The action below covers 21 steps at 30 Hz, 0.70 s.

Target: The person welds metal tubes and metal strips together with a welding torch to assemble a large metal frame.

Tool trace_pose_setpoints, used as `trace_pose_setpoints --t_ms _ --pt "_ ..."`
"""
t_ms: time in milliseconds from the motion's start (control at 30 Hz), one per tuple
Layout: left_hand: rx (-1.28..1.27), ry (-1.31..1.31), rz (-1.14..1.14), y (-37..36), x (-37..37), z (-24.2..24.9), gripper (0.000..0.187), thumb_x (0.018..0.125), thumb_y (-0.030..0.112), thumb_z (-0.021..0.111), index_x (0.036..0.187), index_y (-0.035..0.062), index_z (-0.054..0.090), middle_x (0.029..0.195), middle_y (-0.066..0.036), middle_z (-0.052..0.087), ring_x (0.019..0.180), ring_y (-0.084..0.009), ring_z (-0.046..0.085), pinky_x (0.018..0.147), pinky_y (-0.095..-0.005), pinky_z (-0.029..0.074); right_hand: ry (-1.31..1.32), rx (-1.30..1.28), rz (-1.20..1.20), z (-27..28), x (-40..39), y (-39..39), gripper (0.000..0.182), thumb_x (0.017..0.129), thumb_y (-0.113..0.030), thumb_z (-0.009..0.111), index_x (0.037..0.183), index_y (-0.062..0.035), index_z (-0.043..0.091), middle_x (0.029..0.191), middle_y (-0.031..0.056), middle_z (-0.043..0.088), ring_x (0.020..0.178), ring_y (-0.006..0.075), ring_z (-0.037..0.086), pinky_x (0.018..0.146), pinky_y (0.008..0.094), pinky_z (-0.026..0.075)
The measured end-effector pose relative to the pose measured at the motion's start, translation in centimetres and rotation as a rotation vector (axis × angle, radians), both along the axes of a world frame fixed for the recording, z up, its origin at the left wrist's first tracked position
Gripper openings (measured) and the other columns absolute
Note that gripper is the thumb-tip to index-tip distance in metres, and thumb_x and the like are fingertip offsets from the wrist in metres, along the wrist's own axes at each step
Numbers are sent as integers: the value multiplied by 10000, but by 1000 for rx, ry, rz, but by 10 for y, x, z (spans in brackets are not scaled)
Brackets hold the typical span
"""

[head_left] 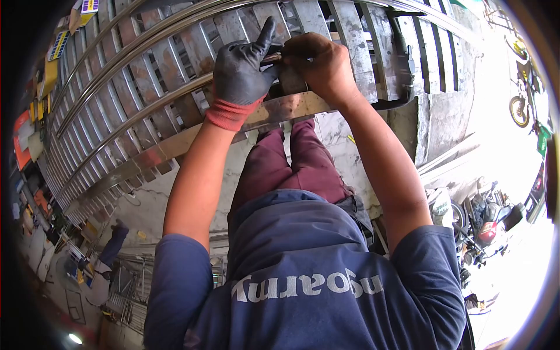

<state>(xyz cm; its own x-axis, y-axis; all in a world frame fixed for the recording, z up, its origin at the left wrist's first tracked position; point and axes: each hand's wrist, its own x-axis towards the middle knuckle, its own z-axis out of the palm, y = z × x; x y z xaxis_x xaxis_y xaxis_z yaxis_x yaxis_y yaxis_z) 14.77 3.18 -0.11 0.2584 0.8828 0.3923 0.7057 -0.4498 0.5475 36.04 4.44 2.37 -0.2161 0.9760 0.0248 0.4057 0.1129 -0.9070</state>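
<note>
My left hand [242, 73] wears a dark grey coated glove with a red cuff. Its fingers close around a thin shiny metal tube [175, 91], while one finger points away from me. My bare right hand [319, 64] is at the tube's near-right end, fingertips pinched together there. Whether those fingertips grip the tube's end or some small piece is hidden by the fingers. Beneath both hands lies a bench of grey metal slats [357, 55], the tube running leftward across it.
More long metal tubes [169, 26] lie along the bench's far side. A flat metal bar [169, 147] forms its near edge. A black bent frame [402, 64] stands right of my hands. Further off are a motorbike [489, 232], a bicycle [518, 108] and another person [100, 280] at lower left.
</note>
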Motion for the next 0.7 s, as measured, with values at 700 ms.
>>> trace_pose_setpoints --t_ms 700 --pt "-58 -93 23 -1 4 6 978 794 115 946 1671 229 527 1009 -17 852 836 -222 814 791 -368 643 -906 -37 -380 14 182 -23 687 1040 -232 737 1605 18 437 1472 319 631 1362 465 628 1159 527 478"
